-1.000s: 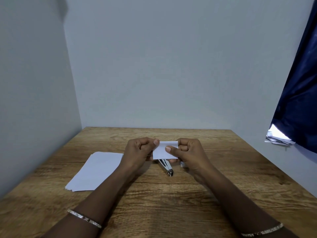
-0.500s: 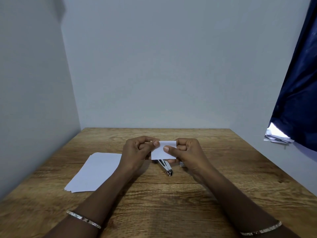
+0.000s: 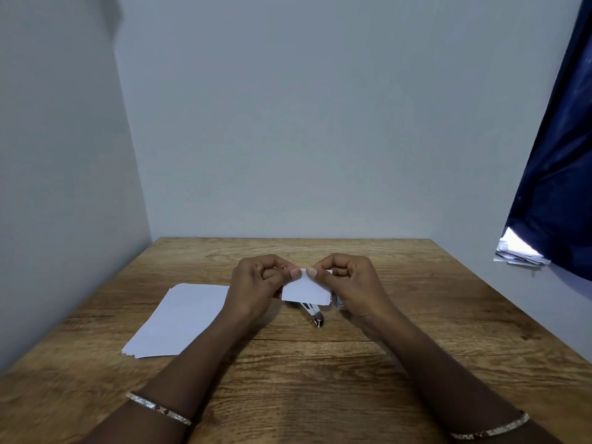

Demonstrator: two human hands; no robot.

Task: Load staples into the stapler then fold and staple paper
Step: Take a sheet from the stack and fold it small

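Both hands are close together above the stapler. They are clamped on a small folded paper, which hangs in the air just over the stapler. The left hand pinches the paper's top edge between thumb and curled fingers. The right hand pinches the same edge right beside it, so the two thumb tips almost meet.

The stapler lies flat on the wooden worktop, with its shiny metal end pointing toward the person. Its far part is hidden behind the paper.

To the left of the stapler, well apart from it, a stack of white sheets rests on the worktop, partly covered by the left forearm. Just right of the stapler, a small pale object peeks out from under the right hand; what it is cannot be told. Each wrist wears a thin bracelet.
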